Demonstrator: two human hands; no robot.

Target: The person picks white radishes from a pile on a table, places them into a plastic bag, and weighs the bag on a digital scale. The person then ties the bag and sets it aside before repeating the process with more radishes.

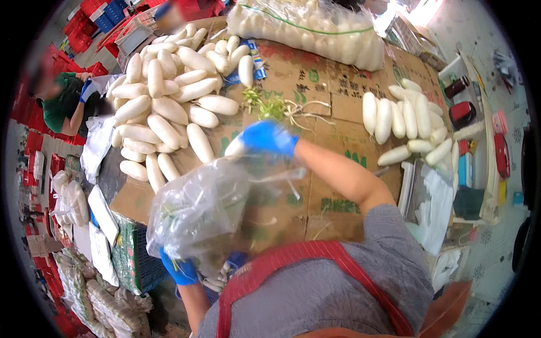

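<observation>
Red apron (307, 252) nearest, your left fingers (171, 262) pinch the clear bag (197, 203) over the desk (346, 115); your right fingers (260, 136) blur at a white radish (234, 148), grip unclear. Far bag (310, 42) looks filled; radish heap (169, 111) unbagged.

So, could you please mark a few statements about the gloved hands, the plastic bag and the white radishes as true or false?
1. Both the left hand and the right hand wear blue gloves. True.
2. The radish pile on the left is smaller than the radish group on the right. False: it is larger.
3. Leafy green trimmings lie on the cardboard. True.
4. The left hand touches the trimmings. False: it is at the clear plastic bag.
5. The apron is red. True.
</observation>
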